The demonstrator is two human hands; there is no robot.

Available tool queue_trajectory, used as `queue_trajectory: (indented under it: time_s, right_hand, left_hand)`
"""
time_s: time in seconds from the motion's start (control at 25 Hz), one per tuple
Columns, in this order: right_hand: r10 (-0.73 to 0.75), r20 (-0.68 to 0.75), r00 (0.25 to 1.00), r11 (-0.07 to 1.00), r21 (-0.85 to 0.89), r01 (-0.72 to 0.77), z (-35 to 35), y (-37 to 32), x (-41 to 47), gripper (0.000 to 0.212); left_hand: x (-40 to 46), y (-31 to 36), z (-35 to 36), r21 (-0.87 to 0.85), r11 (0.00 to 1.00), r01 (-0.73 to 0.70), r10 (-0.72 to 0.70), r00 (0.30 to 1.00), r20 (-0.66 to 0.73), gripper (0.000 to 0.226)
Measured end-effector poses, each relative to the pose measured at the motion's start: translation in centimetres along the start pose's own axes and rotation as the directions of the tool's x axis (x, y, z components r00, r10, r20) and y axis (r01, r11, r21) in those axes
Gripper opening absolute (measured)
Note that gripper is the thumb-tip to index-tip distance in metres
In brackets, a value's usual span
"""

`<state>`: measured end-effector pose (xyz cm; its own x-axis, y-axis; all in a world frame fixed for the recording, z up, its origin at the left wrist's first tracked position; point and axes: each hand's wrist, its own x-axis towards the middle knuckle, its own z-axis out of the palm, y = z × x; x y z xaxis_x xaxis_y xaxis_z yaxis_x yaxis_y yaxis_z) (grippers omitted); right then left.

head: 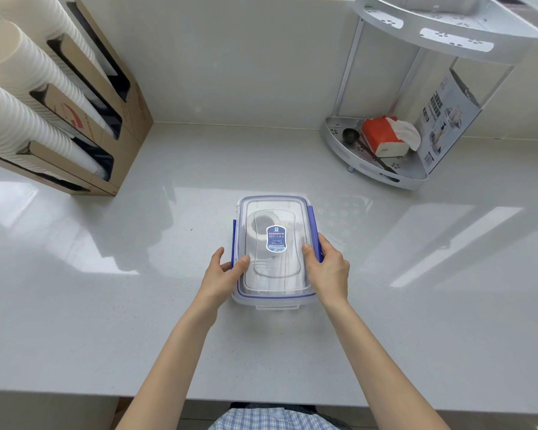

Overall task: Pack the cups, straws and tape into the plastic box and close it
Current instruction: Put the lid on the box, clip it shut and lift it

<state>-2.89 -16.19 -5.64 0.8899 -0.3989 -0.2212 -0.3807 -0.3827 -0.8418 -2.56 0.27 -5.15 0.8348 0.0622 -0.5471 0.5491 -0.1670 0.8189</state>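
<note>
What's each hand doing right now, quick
Left hand: closed on the left side of the plastic box, thumb on the lid.
Right hand: closed on the box's right side, fingers over the blue latch.

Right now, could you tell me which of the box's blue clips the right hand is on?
The right hand is on the right side clip of the box; the left clip is by the left hand.

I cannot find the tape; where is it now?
In the head view, the tape roll lies inside the closed plastic box, at its far left, under the lid.
</note>
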Motion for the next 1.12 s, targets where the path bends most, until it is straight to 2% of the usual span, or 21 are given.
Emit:
queue_trajectory:
  time_s: [0.24, 0.44, 0.68, 0.84, 1.12]
  right_hand:
    - [-0.008, 0.003, 1.000, 1.000, -0.010, 0.008, 0.0, 0.1, 0.0, 0.044]
    - [-0.004, 0.002, 1.000, 1.000, 0.000, 0.004, 0.2, 0.3, 0.2, 0.045]
    - [-0.002, 0.000, 1.000, 1.000, -0.003, 0.002, 0.2, 0.4, 0.2, 0.045]
    - [0.016, 0.002, 1.000, 1.000, 0.005, -0.016, 0.4, 0.4, 0.3, 0.046]
    - [0.028, 0.004, 1.000, 1.000, 0.002, -0.028, 0.3, 0.4, 0.2, 0.046]
  left_hand:
    - [0.7, 0.0, 0.0, 0.145, 0.989, -0.042, 0.058, 0.992, -0.108, 0.078]
    - [0.7, -0.6, 0.1, 0.144, 0.984, -0.100, 0.111, 0.991, -0.069, 0.049]
    - [0.3, -0.6, 0.6, 0.107, 0.975, -0.193, 0.202, 0.975, -0.088, 0.033]
    - [0.5, -0.9, 1.2, 0.219, 0.947, -0.236, 0.271, 0.951, -0.146, 0.031]
    - [0.6, -0.8, 0.9, 0.249, 0.940, -0.233, 0.266, 0.958, -0.109, 0.040]
